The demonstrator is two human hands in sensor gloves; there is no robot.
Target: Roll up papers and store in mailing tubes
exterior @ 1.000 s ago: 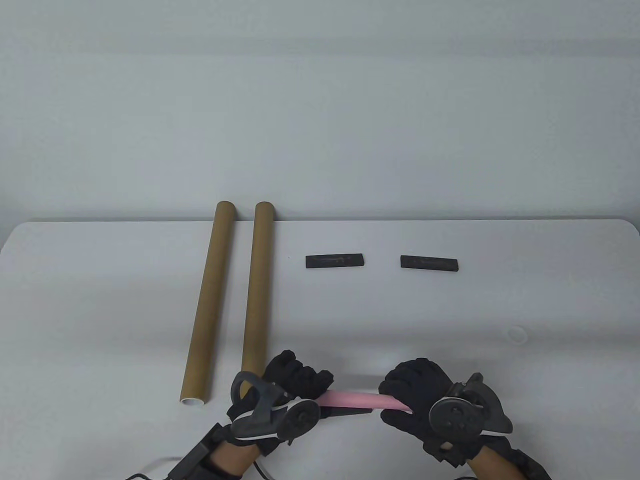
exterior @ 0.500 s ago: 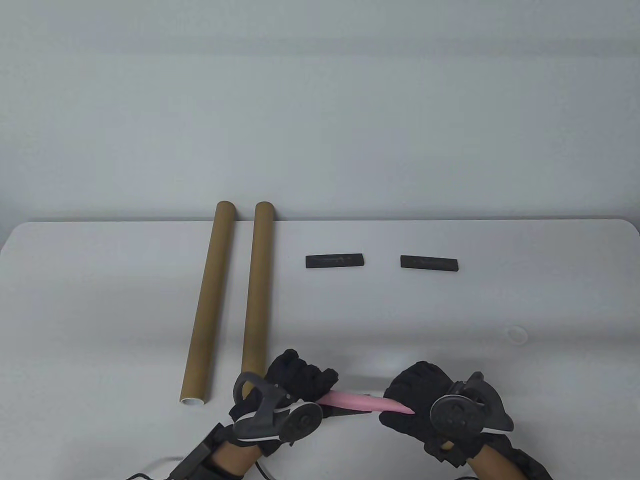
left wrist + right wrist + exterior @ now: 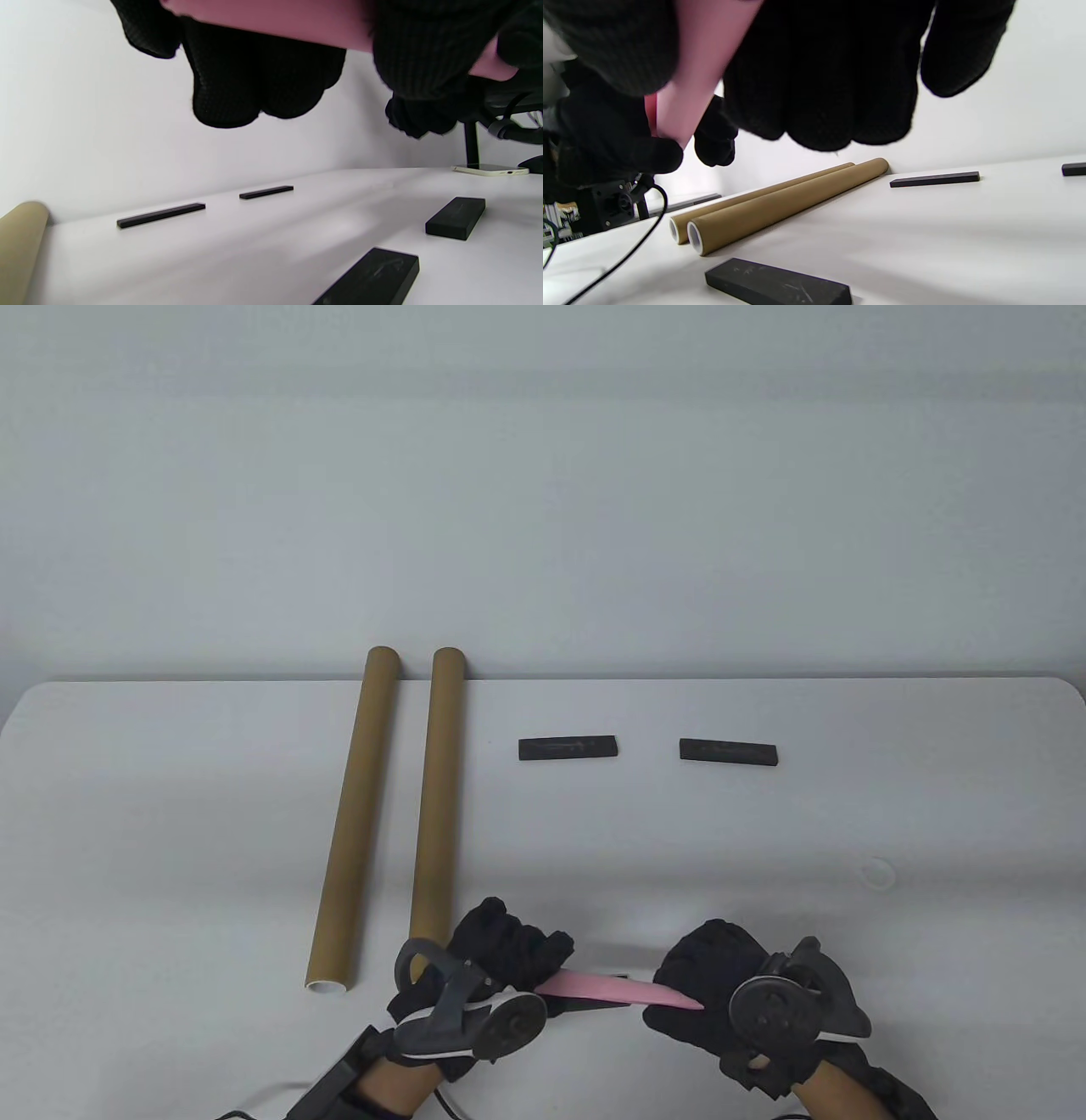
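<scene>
White table [image 3: 764, 831] ran up to a plain pale wall [image 3: 543, 475]. Two brown mailing tubes [image 3: 399, 806] lay side by side, left of centre, reaching the far edge. Two black bars [image 3: 567, 748] lay right of them, apart. At the near edge, left hand [image 3: 501, 959] and right hand [image 3: 713, 984] curled round the rolled pink paper [image 3: 607, 987], held above the table.

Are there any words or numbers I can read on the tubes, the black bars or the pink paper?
No readable text anywhere.
Tubes: plain brown, no label.
Far black bars: faint marks, too small to read.
Near black bar: only scratches, no letters.
Pink paper: blank where it shows between the left hand and right hand.
</scene>
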